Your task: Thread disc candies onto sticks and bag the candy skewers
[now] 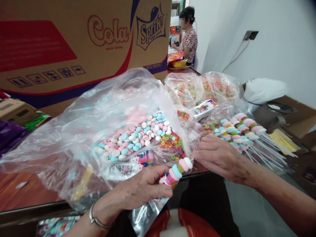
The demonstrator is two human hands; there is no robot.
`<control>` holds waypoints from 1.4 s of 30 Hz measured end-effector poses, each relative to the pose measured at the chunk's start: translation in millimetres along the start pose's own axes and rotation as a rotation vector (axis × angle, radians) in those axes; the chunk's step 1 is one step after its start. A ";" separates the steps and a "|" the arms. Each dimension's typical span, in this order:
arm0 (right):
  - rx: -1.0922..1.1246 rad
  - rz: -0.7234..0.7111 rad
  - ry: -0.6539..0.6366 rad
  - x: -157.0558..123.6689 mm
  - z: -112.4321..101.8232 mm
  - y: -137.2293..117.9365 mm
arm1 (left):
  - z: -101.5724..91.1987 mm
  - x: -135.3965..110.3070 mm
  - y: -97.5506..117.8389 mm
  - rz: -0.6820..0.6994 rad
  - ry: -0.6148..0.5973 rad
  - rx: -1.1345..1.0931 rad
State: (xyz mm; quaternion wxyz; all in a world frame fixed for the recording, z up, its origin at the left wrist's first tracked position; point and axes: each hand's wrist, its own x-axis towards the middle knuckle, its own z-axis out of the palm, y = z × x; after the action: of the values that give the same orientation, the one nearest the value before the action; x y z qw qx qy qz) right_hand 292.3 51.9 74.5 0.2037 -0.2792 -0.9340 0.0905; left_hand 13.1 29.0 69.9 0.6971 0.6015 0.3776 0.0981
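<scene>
My left hand (144, 187) is closed around a candy skewer (176, 171) of pink, blue and white pieces with a colourful ring between them. Its lower part sits in a printed clear-and-silver wrapper (145, 214) hanging below my hand. Just beyond the skewer's white end, my right hand (218, 156) has its fingers pinched together beside the big bag's edge; what they hold, if anything, I cannot make out. The big clear plastic bag (81, 112) lies open, with pastel candies (130, 138) and ring candies (172, 143) in it. Finished-looking candy skewers (239, 130) with white sticks lie right of my right hand.
A large printed carton (108, 65) stands behind the bag. Bags of ring candies (187, 87) and a stack of wrappers (204, 108) lie farther back. At right are a grey mug (269, 115) and an open box (293, 112). Another person (190, 41) sits at the far end.
</scene>
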 end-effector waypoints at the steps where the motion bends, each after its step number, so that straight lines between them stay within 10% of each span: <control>1: 0.000 0.007 -0.001 0.2 0.5 0.1 | 1.1 1.4 -3.4 0.018 0.035 0.007; 12: 0.091 0.097 -0.087 5.0 -10.7 -0.6 | 4.2 1.0 -18.0 0.139 0.311 0.379; 32: 0.073 -0.151 -0.233 29.5 21.3 -1.7 | 34.1 27.8 -12.8 -0.040 0.186 -0.312; 42: 0.108 0.024 0.097 38.6 19.0 -6.4 | 38.0 22.6 -5.7 -0.072 0.422 -0.333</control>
State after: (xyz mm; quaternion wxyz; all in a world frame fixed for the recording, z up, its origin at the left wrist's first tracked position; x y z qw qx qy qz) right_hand 251.6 67.1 71.9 0.2626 -0.2829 -0.9134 0.1294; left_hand 51.5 11.9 55.1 0.6953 0.4311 0.5144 0.2571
